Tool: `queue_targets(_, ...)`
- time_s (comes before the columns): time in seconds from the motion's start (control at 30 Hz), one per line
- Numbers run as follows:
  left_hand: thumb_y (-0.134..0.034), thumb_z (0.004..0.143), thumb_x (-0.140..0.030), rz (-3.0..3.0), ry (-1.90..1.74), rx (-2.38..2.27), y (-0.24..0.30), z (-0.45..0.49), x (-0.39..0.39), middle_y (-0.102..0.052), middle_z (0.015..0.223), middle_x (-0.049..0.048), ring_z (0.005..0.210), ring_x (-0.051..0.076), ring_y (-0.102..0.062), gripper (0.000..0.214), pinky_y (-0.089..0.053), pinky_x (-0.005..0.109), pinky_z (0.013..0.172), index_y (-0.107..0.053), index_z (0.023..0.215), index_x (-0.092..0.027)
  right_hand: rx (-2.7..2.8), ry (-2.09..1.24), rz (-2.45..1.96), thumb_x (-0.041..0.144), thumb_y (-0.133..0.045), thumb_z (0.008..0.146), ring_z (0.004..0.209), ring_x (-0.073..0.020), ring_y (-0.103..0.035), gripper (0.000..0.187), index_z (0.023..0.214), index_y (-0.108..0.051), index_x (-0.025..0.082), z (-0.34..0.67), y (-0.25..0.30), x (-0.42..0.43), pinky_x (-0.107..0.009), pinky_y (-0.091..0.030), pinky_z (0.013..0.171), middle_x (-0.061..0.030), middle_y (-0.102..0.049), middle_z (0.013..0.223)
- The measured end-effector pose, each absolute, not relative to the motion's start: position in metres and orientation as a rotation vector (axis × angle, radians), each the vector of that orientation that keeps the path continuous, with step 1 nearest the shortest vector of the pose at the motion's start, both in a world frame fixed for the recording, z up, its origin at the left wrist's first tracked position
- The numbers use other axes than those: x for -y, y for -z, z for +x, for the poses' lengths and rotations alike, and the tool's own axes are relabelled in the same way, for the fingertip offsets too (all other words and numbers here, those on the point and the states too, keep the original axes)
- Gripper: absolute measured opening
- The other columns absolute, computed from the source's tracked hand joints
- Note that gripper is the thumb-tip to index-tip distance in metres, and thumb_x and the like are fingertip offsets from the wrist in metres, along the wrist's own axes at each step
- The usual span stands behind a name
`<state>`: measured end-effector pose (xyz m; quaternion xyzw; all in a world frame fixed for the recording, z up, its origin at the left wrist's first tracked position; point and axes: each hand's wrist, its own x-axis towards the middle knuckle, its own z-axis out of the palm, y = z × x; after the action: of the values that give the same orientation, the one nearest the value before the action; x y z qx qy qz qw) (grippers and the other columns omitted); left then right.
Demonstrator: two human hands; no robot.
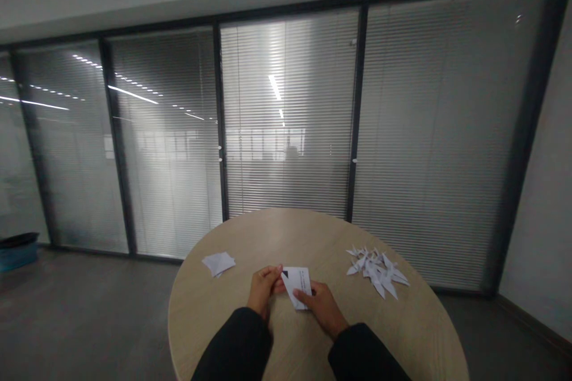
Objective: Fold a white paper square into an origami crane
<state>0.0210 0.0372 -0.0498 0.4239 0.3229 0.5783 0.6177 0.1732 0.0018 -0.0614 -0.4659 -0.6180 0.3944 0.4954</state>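
Above the near middle of the round table, a folded sheet of white paper (297,283) is held between my two hands. Dark print and a small black corner patch show on its face. My left hand (264,287) pinches its upper left edge between thumb and fingers. On the lower right side, my right hand (322,305) grips it, thumb on top and fingers behind. A small stack of white paper sheets (218,263) lies to the left of my hands. To the right is a loose pile of pointed folded paper pieces (378,269), shaped like origami cranes.
The round light-wood table (286,232) has its far edge close to a glass partition with blinds (288,101) and dark frames. A blue bin (18,253) with a black liner stands on the floor at far left.
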Motion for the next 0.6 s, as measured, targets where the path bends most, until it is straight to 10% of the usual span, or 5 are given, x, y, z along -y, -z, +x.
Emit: queue_targets(0.6, -0.076, 0.052, -0.056, 1.006, -1.282, -0.791, 0.0507, 0.0208, -0.0388, -0.067, 0.056, 0.0094, 0.049, 0.019, -0.064, 0.047, -0.050, 0.028, 0.052, -0.061, 0.059, -0.012, 1.502, -0.962, -1.153, 0.053, -0.068, 0.063, 0.074, -0.0269, -0.066, 0.048, 0.085, -0.072, 0.010, 0.1726, 0.0604, -0.0008, -0.033, -0.051, 0.064, -0.0097, -0.073, 0.080)
